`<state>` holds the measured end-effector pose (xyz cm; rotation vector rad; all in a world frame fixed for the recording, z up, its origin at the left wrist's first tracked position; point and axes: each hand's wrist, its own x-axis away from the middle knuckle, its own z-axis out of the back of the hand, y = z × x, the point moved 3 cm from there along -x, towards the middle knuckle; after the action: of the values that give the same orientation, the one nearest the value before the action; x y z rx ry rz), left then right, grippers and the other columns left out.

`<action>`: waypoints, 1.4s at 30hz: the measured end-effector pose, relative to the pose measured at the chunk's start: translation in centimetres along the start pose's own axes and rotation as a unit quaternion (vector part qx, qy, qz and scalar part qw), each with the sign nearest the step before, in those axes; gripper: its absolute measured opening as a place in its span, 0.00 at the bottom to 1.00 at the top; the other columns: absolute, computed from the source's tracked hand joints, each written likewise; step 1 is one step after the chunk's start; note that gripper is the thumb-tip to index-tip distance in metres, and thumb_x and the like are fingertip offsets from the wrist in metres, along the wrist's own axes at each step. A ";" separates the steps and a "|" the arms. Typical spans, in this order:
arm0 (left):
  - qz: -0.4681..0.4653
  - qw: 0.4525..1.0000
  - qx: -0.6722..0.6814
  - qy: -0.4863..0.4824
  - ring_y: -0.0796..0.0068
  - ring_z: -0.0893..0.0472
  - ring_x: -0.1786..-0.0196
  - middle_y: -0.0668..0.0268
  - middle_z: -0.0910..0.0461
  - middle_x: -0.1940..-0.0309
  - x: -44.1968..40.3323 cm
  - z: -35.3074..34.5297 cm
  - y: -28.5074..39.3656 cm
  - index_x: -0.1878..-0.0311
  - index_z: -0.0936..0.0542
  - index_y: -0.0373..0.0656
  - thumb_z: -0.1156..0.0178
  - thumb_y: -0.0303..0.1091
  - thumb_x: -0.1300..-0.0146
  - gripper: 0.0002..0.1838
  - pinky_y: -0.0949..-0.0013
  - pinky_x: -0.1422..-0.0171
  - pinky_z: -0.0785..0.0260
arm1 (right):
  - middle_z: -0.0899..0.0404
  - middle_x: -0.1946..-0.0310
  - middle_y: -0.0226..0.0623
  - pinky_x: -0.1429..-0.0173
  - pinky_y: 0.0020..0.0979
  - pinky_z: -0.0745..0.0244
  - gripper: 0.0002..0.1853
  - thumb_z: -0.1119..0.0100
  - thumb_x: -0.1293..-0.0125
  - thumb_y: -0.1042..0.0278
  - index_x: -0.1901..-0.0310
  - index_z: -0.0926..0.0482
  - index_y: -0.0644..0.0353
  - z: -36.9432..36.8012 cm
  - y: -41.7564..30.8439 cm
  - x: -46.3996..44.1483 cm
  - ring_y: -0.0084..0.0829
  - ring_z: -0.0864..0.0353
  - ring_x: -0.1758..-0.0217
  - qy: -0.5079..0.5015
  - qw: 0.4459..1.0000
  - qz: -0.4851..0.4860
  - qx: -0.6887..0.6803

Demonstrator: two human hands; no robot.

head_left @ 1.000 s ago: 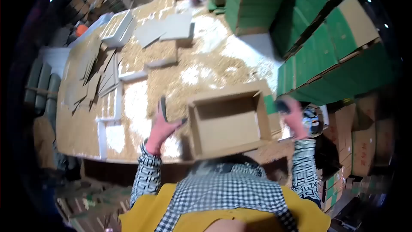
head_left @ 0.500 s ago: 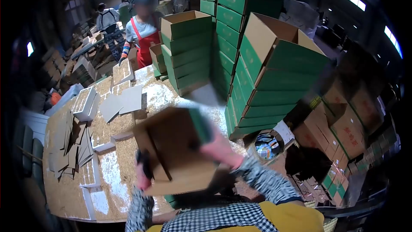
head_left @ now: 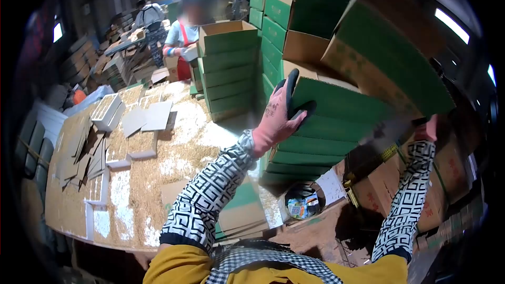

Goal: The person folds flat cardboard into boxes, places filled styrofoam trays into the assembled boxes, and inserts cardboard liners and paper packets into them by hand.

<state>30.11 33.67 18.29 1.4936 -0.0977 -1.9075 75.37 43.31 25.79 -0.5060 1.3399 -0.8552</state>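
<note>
My left hand [head_left: 279,117], in a pink glove with dark fingertips, rests against the near left corner of the top box in a green and brown cardboard stack [head_left: 326,131]. Its fingers point up and its thumb is spread over the green side. Over that stack leans a tilted cardboard box [head_left: 386,55], green with a brown band. My right hand [head_left: 427,129] is at the tilted box's lower right corner, its fingers mostly hidden. Below my left forearm lies a brown and green cardboard piece [head_left: 242,210].
More green stacks [head_left: 229,66] stand behind. A wood-shaving-covered table [head_left: 179,152] holds grey cardboard sheets [head_left: 150,117] and white trays [head_left: 108,111]. A round bin [head_left: 302,202] is beside the stack. A person in red overalls [head_left: 183,47] stands across the table.
Both hands held a box low over the table; they have moved apart, left onto the stack's corner, right far to the right. A tilted box now leans over the stack.
</note>
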 end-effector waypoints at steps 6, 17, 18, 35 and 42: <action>0.082 0.989 -0.125 0.016 0.50 0.50 0.25 0.42 0.54 0.28 3.8 0.7 0.7 0.27 0.58 0.32 0.40 0.26 0.46 0.48 0.62 0.23 0.57 | 0.28 0.44 0.38 0.43 0.29 0.30 0.22 0.56 0.26 0.59 0.38 0.33 0.64 -6.5 4.7 -2.9 0.31 0.28 0.44 -0.172 0.968 0.160 0.087; 0.433 0.848 -0.305 -0.007 0.49 0.47 0.27 0.41 0.47 0.30 31.5 18.8 -10.6 0.30 0.44 0.32 0.41 0.52 0.39 0.44 0.56 0.23 0.56 | 0.26 0.45 0.47 0.42 0.34 0.28 0.24 0.45 0.34 0.61 0.40 0.31 0.64 -26.0 -5.0 24.0 0.37 0.27 0.43 -0.082 0.985 0.083 0.126; 0.458 0.750 -0.476 0.020 0.50 0.35 0.43 0.47 0.35 0.45 37.9 22.9 -11.5 0.40 0.35 0.33 0.41 0.56 0.41 0.37 0.53 0.39 0.43 | 0.28 0.43 0.48 0.40 0.35 0.30 0.27 0.45 0.34 0.59 0.38 0.33 0.64 -31.4 -4.0 27.9 0.37 0.29 0.40 -0.193 0.979 0.010 0.071; 0.452 0.867 0.064 0.200 0.75 0.26 0.54 0.65 0.23 0.56 42.8 36.0 -8.3 0.49 0.24 0.37 0.52 0.52 0.29 0.24 0.71 0.44 0.33 | 0.21 0.61 0.35 0.53 0.28 0.28 0.20 0.38 0.36 0.60 0.50 0.26 0.66 -45.2 2.4 35.8 0.25 0.23 0.61 -0.017 0.910 -0.370 -0.189; 0.470 0.758 0.251 0.376 0.63 0.24 0.52 0.61 0.22 0.55 45.5 38.6 -12.4 0.50 0.24 0.37 0.50 0.56 0.33 0.28 0.61 0.41 0.33 | 0.23 0.52 0.39 0.43 0.32 0.30 0.26 0.33 0.43 0.58 0.47 0.27 0.63 -47.5 -4.3 37.4 0.32 0.25 0.49 -0.115 0.962 -0.181 -0.171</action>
<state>-13.62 4.00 -12.08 1.9136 -0.8593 -0.4078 28.39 18.71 -3.60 -1.1156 1.1995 -0.8307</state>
